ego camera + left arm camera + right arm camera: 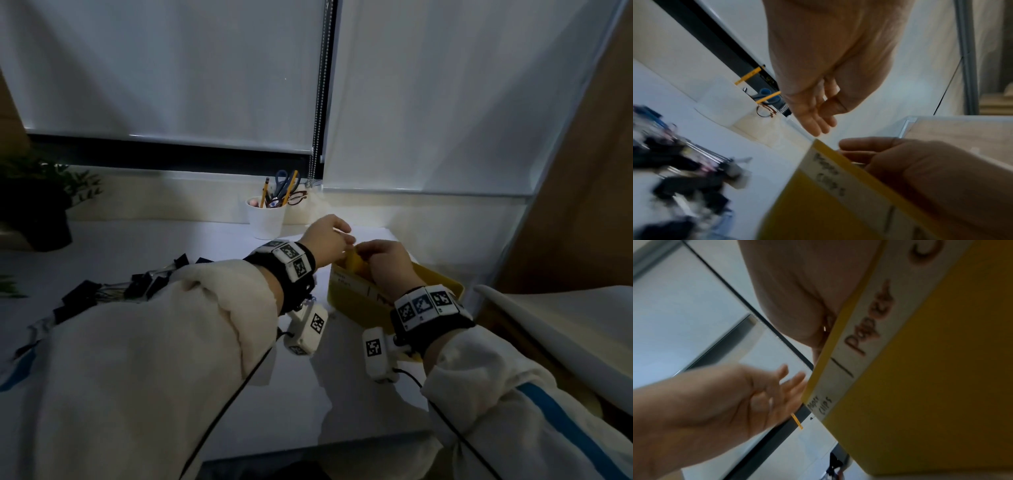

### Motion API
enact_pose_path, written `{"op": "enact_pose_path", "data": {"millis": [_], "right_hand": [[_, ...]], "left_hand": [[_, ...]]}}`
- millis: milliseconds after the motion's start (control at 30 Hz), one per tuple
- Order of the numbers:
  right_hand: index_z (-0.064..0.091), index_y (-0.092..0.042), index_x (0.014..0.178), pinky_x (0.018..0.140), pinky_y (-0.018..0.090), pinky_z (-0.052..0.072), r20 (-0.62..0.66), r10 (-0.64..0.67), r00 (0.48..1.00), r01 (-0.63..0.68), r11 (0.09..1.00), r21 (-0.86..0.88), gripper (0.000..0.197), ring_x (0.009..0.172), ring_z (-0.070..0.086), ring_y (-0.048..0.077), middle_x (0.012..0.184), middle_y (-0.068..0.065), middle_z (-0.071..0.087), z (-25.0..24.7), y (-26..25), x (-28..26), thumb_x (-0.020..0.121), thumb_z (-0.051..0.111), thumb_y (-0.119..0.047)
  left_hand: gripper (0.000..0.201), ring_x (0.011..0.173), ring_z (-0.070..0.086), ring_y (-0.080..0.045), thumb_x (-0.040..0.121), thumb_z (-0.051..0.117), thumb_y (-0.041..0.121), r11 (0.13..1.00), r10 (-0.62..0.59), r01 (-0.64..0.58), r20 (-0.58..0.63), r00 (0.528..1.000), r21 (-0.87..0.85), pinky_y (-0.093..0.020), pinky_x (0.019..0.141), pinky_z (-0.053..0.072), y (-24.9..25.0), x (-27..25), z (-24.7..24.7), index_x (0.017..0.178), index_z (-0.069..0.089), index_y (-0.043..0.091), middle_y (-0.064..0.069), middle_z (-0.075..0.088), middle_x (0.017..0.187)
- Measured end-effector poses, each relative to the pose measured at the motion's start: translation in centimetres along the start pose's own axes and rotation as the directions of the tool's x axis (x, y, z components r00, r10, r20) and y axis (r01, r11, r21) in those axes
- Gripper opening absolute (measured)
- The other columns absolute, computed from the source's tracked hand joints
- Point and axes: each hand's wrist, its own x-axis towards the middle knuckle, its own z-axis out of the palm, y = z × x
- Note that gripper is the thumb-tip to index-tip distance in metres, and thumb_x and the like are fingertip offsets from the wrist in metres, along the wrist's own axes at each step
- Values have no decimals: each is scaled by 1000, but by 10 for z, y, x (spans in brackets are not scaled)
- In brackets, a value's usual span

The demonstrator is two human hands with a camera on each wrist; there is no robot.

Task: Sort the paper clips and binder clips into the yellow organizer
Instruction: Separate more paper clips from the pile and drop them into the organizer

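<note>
The yellow organizer (pixel 352 305) stands at the table's right side, with a white label strip (pixel 869 331) reading "Paper Clips" along its front wall (pixel 807 211). My right hand (pixel 380 257) reaches over its rim into the left compartment, fingers curled. A thin metal piece (pixel 857 163), apparently paper clips, shows between the fingers of this hand (pixel 890 159). My left hand (pixel 342 234) hovers just beyond the organizer's far left corner, fingers straight and empty (pixel 813 120), also in the right wrist view (pixel 772 391). A pile of black binder clips (pixel 89 294) lies at the left, blurred (pixel 684 178).
A white cup (pixel 266 219) with pencils and scissors stands behind the hands, near the window sill. A dark potted plant (pixel 37 205) sits at the far left. A white padded surface (pixel 565 318) lies right of the table. The table's front edge (pixel 308 442) is near my body.
</note>
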Motion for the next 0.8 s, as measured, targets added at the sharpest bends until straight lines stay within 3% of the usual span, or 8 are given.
{"op": "enact_pose_path", "data": {"millis": [100,167,233,333,467,600,667,800], "right_hand": [[71,-24,85,76,29,52,-75,-121,990,109,985,-137,43,90,61,17,98,0,67,3,-2,-6,83,42,8],[66,-23,80,80,28,49,-142,-288,947,248,937,-245,32,89,57,16,97,-1,62,7,-5,-14,84,47,3],[63,-24,80,80,19,43,-118,-423,898,372,875,-310,25,88,53,11,94,-4,58,13,-9,-26,84,53,-1],[69,-15,81,71,12,42,27,-475,880,465,848,-254,21,80,56,6,87,-5,62,27,-15,-43,80,58,1],[76,-7,88,69,31,56,374,-257,891,412,804,-429,18,78,65,18,84,6,71,49,-13,-44,82,60,-1],[72,-8,106,88,37,56,457,-10,889,410,461,-787,22,98,65,25,106,10,69,62,-5,-37,93,56,-14],[70,-7,109,85,33,54,460,24,887,413,400,-818,23,102,64,26,108,10,67,66,-4,-34,95,53,-15],[66,-4,107,72,28,39,485,63,872,443,316,-839,21,75,54,25,68,3,42,75,-8,-34,95,51,-12]], "left_hand": [[29,99,64,-26,84,47,-8,959,80,-54,-80,994,279,-35,80,55,-18,-8,-28,93,57,17,-6,65,101],[35,109,59,-25,86,49,-3,820,-31,14,20,999,572,-35,91,51,-30,-16,-42,113,58,18,-5,60,115],[45,118,54,-25,91,56,14,616,-154,23,91,984,788,-35,97,47,-46,-21,-51,134,48,21,-5,54,133],[61,120,54,-25,89,64,40,520,-163,-96,209,964,849,-33,93,45,-59,-30,-54,144,38,29,-3,52,138],[41,106,61,-23,89,65,41,425,-150,-177,262,953,887,-25,74,39,-56,-37,-50,128,57,28,-1,62,123],[36,109,60,-21,89,67,36,440,-119,-168,242,963,882,-23,78,41,-62,-36,-53,123,65,24,1,64,122],[32,108,61,-19,89,68,34,482,-110,-144,223,969,864,-23,79,42,-67,-34,-57,118,66,22,1,65,120],[25,105,62,-19,85,72,33,503,-109,-109,188,976,858,-30,90,50,-76,-35,-66,107,68,22,1,66,114]]}}
